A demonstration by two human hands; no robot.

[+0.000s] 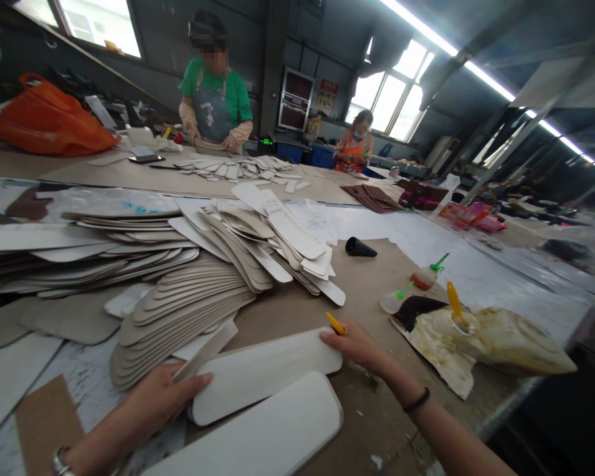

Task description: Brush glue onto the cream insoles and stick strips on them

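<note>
A long white panel with rounded corners [270,370] lies across the space between my hands. My left hand [166,396] is closed on its left end, thumb on top. A narrower pale strip [211,350] rises out of the same hand, behind the thumb. At the panel's right end my right hand [352,340] grips the edge, thumb above and the other fingers partly hidden. A yellow handle [335,323] sticks out of that hand; its other end cannot be seen. Nearer to me lies another white panel [262,430], overlapping the first one's lower edge.
Fanned stacks of pale panels [178,311] cover the left side. To the right are a glue-crusted container [515,340] with a yellow-handled tool [455,304], two small green-tipped bottles [425,277] and a black cone [360,247]. Across the table stands a co-worker [215,99]; another person [354,145] is farther back.
</note>
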